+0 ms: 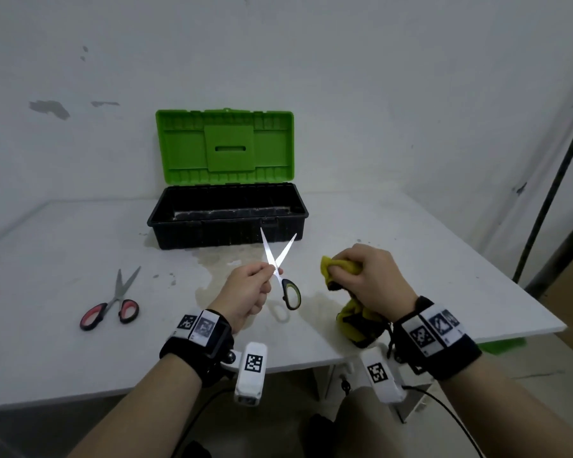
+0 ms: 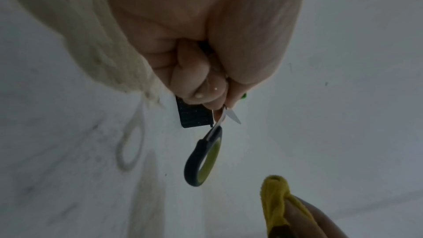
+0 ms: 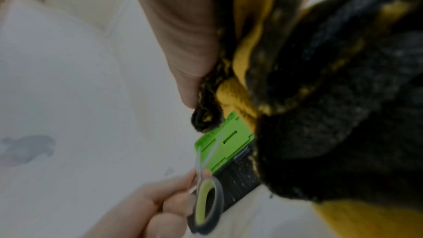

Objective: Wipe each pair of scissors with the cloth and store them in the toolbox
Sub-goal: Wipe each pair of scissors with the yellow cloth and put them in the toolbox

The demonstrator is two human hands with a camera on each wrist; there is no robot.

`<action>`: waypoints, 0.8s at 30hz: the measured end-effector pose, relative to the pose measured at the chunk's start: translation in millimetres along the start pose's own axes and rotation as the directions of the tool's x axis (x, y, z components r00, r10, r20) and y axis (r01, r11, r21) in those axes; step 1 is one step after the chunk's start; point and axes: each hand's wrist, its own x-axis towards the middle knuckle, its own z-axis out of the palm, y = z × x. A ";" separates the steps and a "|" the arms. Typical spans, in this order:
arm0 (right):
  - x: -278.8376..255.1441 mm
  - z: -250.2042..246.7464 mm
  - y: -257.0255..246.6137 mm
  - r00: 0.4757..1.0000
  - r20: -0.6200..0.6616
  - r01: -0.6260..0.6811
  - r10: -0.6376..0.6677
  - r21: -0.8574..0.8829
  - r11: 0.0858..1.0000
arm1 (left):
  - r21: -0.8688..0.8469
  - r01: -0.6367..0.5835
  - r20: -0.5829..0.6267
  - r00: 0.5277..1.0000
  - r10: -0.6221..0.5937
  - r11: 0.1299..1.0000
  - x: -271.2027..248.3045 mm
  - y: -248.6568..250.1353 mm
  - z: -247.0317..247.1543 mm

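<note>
My left hand (image 1: 258,282) pinches the yellow-green and black scissors (image 1: 290,292) near their pivot, blades spread upward in front of the toolbox and one handle loop hanging down. The left wrist view shows the same scissors (image 2: 203,158) dangling from my fingertips (image 2: 206,90). To the right, my right hand (image 1: 374,276) grips the bunched yellow and black cloth (image 1: 341,267), a short gap from the blades; the cloth (image 3: 320,97) fills the right wrist view. Red-handled scissors (image 1: 113,307) lie on the table at the left. The toolbox (image 1: 227,216) stands open with its green lid (image 1: 225,147) raised.
The white table (image 1: 411,233) has a wet stain in front of the toolbox. Its front edge runs just under my wrists and its right edge slants away at the right. A dark pole (image 1: 556,180) leans beyond that corner. A wall stands directly behind the toolbox.
</note>
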 end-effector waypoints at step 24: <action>46.5 15.5 47.3 0.938 0.253 -0.156 0.237 -0.302 0.940 | -0.123 -0.043 0.010 0.999 0.045 0.991 14.6 10.1 25.2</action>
